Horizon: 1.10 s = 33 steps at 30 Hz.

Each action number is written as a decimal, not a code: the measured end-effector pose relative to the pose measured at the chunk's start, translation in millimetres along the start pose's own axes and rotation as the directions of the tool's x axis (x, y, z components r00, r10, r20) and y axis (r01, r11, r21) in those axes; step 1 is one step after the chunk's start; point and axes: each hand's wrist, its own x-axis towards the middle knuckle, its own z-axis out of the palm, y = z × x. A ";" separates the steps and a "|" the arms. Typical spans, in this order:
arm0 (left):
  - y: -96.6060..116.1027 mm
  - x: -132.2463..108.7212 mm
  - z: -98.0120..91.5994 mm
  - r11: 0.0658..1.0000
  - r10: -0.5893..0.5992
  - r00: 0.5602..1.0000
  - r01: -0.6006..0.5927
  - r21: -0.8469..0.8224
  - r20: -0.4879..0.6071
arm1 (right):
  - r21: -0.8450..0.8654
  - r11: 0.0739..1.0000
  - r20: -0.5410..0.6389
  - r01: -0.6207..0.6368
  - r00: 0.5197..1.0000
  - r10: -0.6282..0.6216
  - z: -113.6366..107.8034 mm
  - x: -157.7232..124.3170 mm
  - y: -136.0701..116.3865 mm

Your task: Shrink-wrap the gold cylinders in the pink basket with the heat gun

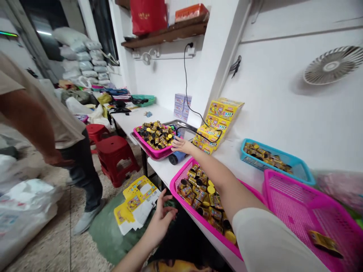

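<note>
My right hand [181, 145] is open and reaches across the table, just beside the pink tray [153, 153] of small yellow-black canisters [155, 134] in the middle of the frame. My left hand [161, 219] is open, apart from it, above printed yellow cards [138, 200] lying on the floor. If my arm knocks the tray or catches the black cable [198, 128], canisters could spill down.
</note>
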 end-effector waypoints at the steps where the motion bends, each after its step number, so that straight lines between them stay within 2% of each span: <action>1: 3.2 -0.3 -0.3 1.000 0.003 1.000 -0.003 0.006 -0.014 | -0.008 1.000 -0.003 0.011 1.000 -0.011 -0.9 -0.6 0.8; 4: 14.5 -1.7 -0.1 0.999 -0.004 1.000 0.006 0.046 -0.027 | -0.005 0.999 -0.001 0.036 0.999 -0.036 -6.6 -1.8 -3.6; 7: 20.2 -1.6 3.3 0.998 0.010 0.999 -0.007 0.062 -0.038 | 0.023 1.000 -0.008 0.014 1.000 -0.014 -17.8 -3.2 -19.5; 10: 19.2 1.8 8.4 0.995 0.050 0.998 -0.047 0.087 -0.036 | 0.070 0.997 -0.015 -0.016 1.000 0.018 -36.4 -11.0 -49.4; 13: 16.4 8.1 11.0 0.979 0.118 0.993 -0.116 0.165 -0.004 | 0.147 0.989 0.023 0.021 0.999 -0.025 -64.3 -39.7 -97.3; 15: 13.6 12.5 11.0 0.954 0.174 0.985 -0.168 0.249 0.001 | 0.218 0.975 0.067 0.049 0.996 -0.065 -87.4 -76.5 -138.8; 18: 8.0 17.9 10.9 0.906 0.241 0.970 -0.222 0.360 -0.009 | 0.367 0.928 0.082 0.067 0.991 -0.104 -123.4 -153.7 -207.7; 20: 5.1 21.5 11.6 0.887 0.252 0.968 -0.229 0.400 -0.006 | 0.585 0.808 -0.036 0.076 0.997 -0.068 -139.8 -212.8 -252.5; 21: 4.5 23.5 12.1 0.878 0.255 0.967 -0.230 0.420 -0.003 | 0.684 0.725 -0.133 0.081 0.991 0.016 -142.6 -242.6 -274.4; 23: 5.5 28.6 13.2 0.861 0.254 0.967 -0.228 0.454 0.004 | 0.844 0.520 -0.291 0.133 0.927 0.236 -133.6 -299.2 -319.2; 24: 7.1 31.9 13.5 0.856 0.250 0.968 -0.225 0.465 0.008 | 0.879 0.449 -0.343 0.159 0.865 0.366 -121.7 -324.1 -343.2; 25: 9.3 35.8 13.5 0.851 0.251 0.968 -0.225 0.475 0.008 | 0.915 0.382 -0.350 0.132 0.732 0.585 -106.0 -345.6 -368.3; 26: 11.7 40.4 13.3 0.842 0.257 0.966 -0.227 0.490 0.005 | 0.938 0.333 -0.344 0.102 0.403 0.848 -87.8 -363.3 -394.1; 27: 14.4 45.5 12.9 0.828 0.267 0.964 -0.230 0.511 0.001 | 0.972 0.234 -0.233 -0.015 0.025 0.972 -68.6 -377.2 -419.8; 28: 16.9 51.1 12.6 0.807 0.279 0.960 -0.234 0.542 -0.001 | 0.987 0.091 -0.124 -0.133 -0.262 0.957 -50.3 -387.6 -444.2; 29: 19.0 56.9 12.5 0.781 0.289 0.957 -0.236 0.578 0.001 | 0.964 -0.081 -0.031 -0.253 -0.410 0.912 -34.1 -395.0 -466.0; 30: 20.6 62.7 12.9 0.754 0.295 0.955 -0.235 0.613 0.004 | 0.921 -0.219 0.047 -0.322 -0.467 0.883 -21.2 -400.3 -483.9; 31: 21.4 68.0 13.9 0.727 0.298 0.954 -0.230 0.647 0.003 | 0.883 -0.282 0.087 -0.375 -0.460 0.884 -11.9 -404.2 -496.8; 32: 21.2 72.6 15.6 0.702 0.298 0.955 -0.220 0.677 0.002 | 0.853 -0.290 0.105 -0.433 -0.402 0.910 -6.1 -407.2 -504.0; 33: 19.9 76.2 17.8 0.677 0.299 0.954 -0.212 0.705 -0.001 | 0.838 -0.241 0.084 -0.490 -0.320 0.944 -3.2 -409.8 -505.4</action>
